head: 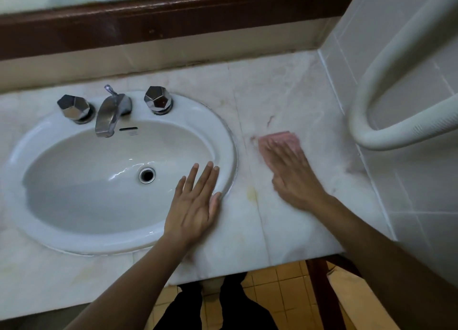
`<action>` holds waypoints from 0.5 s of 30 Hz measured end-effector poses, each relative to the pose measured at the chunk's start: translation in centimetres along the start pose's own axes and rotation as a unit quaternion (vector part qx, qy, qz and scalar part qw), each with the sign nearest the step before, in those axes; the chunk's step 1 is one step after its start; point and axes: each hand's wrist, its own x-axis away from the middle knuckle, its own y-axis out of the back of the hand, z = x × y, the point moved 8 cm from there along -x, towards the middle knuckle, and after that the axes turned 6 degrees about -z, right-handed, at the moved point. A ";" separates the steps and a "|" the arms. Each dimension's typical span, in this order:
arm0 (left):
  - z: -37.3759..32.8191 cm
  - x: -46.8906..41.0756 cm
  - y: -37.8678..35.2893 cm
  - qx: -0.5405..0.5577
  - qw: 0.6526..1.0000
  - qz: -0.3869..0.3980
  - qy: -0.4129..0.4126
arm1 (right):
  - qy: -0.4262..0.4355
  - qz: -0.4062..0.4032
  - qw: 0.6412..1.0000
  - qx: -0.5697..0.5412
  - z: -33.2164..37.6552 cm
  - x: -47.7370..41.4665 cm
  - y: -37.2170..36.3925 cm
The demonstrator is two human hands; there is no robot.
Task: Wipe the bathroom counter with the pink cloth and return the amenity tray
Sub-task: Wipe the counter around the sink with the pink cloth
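Now our R hand [290,173] presses pink cloth [282,137] onto counter [285,94], fingers straight; L hand [195,203], fingers spread, rests on sink rim [223,136] just left.

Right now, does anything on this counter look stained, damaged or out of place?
Two marks stand out on the pale marble counter: a yellowish stain on the slab seam right of the white oval sink, and a reddish streak behind the folded pink cloth under the right hand. The amenity tray is not in view.

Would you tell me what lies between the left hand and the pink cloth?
In the head view, only bare counter with a tile seam and yellowish stain.
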 end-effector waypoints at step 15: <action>0.1 0.1 -0.1 -0.019 1.000 -0.001 -0.006 | 0.051 0.016 0.996 -0.077 3.1 -9.1 0.6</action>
